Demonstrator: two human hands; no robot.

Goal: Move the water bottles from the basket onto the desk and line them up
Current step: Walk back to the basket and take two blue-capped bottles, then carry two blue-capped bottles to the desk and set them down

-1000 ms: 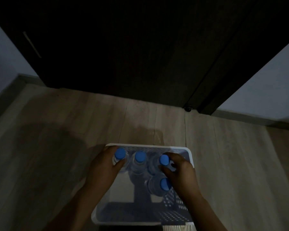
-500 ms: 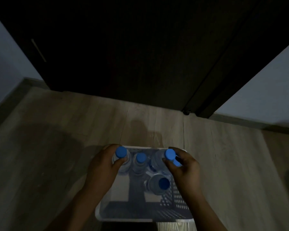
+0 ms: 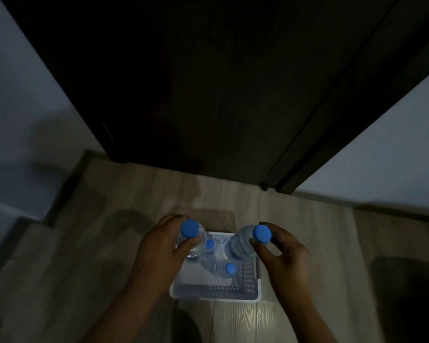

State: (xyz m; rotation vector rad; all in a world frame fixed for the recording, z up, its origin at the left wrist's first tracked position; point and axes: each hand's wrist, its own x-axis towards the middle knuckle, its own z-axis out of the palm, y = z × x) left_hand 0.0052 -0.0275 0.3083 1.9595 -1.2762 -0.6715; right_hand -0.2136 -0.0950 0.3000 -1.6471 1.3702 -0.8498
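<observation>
A white perforated basket (image 3: 216, 294) sits on the wooden floor below me. My left hand (image 3: 159, 253) grips a clear water bottle (image 3: 192, 240) with a blue cap by its neck, lifted above the basket's left side. My right hand (image 3: 281, 253) holds a second blue-capped bottle (image 3: 243, 243) by its neck, raised and tilted over the basket's right side. Two more blue-capped bottles stay inside the basket: one (image 3: 209, 248) toward the back and one (image 3: 227, 268) nearer the middle. No desk is visible.
A dark wooden door (image 3: 208, 82) fills the space ahead, with pale walls (image 3: 382, 157) on either side and a skirting board along the floor. The wood-grain floor (image 3: 72, 256) spreads around the basket. The scene is dim.
Both hands have risen, each lifting its bottle up out of the basket. The view has also pulled up and away from the basket.
</observation>
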